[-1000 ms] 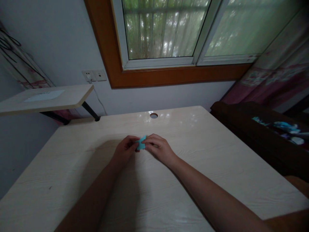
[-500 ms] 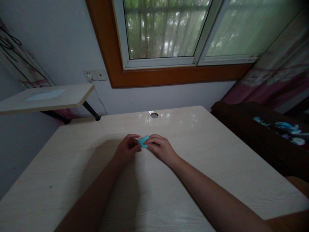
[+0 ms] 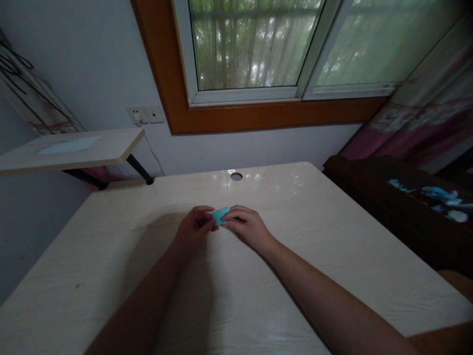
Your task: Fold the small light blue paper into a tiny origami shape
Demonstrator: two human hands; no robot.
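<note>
mid-frame, left hand (image 3: 192, 228) and right hand (image 3: 252, 227) pinched turquoise paper (image 3: 220, 215) (partly hidden by fingers (image 3: 238, 214)); a raised shelf (image 3: 117, 142) stood frame-left.

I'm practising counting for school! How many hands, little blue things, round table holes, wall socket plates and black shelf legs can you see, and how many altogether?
Hands, left hand and right hand: 2
Blue piece: 1
Round hole: 1
Wall socket plates: 2
Black shelf legs: 2
Total: 8

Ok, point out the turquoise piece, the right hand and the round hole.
Turquoise piece (image 3: 219, 215), head view: middle of its visible face.
Right hand (image 3: 252, 226), head view: back of the hand.
Round hole (image 3: 236, 176), head view: middle of its opening.
</note>
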